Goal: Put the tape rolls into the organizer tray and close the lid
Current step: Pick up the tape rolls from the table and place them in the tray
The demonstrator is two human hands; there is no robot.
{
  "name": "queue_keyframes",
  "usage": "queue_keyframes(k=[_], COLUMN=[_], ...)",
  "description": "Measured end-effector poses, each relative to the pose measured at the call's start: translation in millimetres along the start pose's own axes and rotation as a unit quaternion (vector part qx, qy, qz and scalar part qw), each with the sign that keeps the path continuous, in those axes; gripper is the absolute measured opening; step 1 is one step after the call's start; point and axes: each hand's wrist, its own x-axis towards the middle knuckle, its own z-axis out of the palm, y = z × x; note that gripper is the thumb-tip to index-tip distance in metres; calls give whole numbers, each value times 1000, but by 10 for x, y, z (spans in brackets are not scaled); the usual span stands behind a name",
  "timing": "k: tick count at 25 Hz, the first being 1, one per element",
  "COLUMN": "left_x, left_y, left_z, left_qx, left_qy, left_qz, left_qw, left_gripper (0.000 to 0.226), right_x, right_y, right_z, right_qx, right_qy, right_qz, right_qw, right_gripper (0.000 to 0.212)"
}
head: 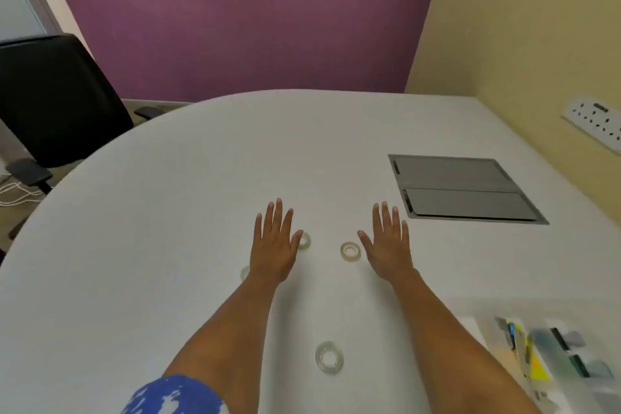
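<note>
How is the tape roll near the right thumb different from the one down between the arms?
The tape roll by the right hand lies far out on the table, close beside the thumb; the near tape roll lies between the forearms, away from both hands. The far one looks smaller in the picture, the near one bigger. Both are clear rings lying flat, neither held.

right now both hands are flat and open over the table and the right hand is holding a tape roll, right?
Not quite. The head view shows the right hand empty: the nearest tape roll lies on the table beside its thumb. The left hand is open too.
</note>
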Motion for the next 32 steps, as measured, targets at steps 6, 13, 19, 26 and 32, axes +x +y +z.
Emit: queue_keyframes(k=[6,13,19,26,32], left_x=[-378,-479,-452,-405,-421], left_y=[-117,-174,-148,-107,-109], left_z=[442,709,882,1073,1123], left_qx=[22,-10,-65,-72,-77], left_qy=[-79,-160,-130,-90,-78], left_qz=[-36,-51,-51,-54,-62], left_qw=[996,986,988,992,992], left_gripper=[57,53,46,48,47], right_x=[-307,-372,-129,156,248], right_y=[63,8,-11,-82,-125], right_z=[528,695,810,956,940], right_qx=[-3,34,58,107,94], right_qy=[-34,-99,-61,-59,-48], right_qz=[9,33,45,48,32], right_qw=[999,994,995,991,994], right_gripper=[120,72,45,64,61])
